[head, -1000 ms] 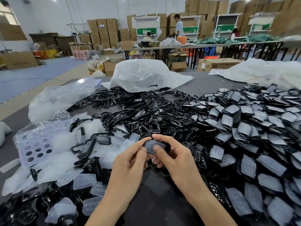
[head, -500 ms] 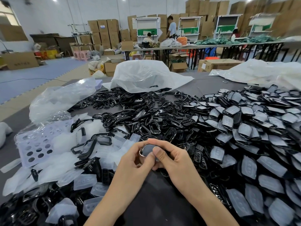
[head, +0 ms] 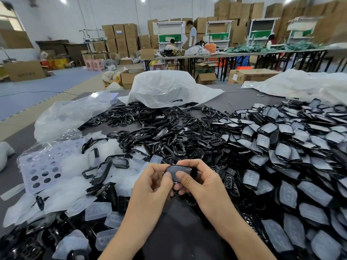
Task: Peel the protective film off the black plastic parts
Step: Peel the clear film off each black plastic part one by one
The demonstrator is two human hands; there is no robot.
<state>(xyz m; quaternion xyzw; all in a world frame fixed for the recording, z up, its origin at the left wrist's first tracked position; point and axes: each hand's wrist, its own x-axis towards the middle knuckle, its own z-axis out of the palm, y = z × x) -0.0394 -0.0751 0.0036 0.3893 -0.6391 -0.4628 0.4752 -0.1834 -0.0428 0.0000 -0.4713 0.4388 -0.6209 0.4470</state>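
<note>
Dark table cover point(head: 178, 233) lies nearest to us, under our forearms. Just beyond it our left hand point(head: 150, 186) and right hand point(head: 204, 184) meet, and both grasp one black plastic part point(head: 177, 170), which is held between the two hands, lifted off the table. The right hand pinches it, thumb on the dull grey face and the other fingers behind. The left hand holds its left end, with the thumb pressed at the lower edge.

Compared with one second ago, the part has been turned a little between the hands, and the left thumb has come from the side of the part to its edge. The face looks matt and grey, so we judge that the protective film point(head: 174, 174) is still on it and the thumb is only searching for a corner to lift. The peeling of this piece seems not yet begun.

To the left of the hands lie loose peeled films point(head: 65, 201), pale and translucent, mixed with a few black frames. Beyond the hands is a heap of bare glossy frames point(head: 150, 139). To the right of the hands spreads the large pile of filmed parts point(head: 281, 160), so we think most of the work remains. Farther beyond, a white plastic bag point(head: 169, 87) lies on the table.
</note>
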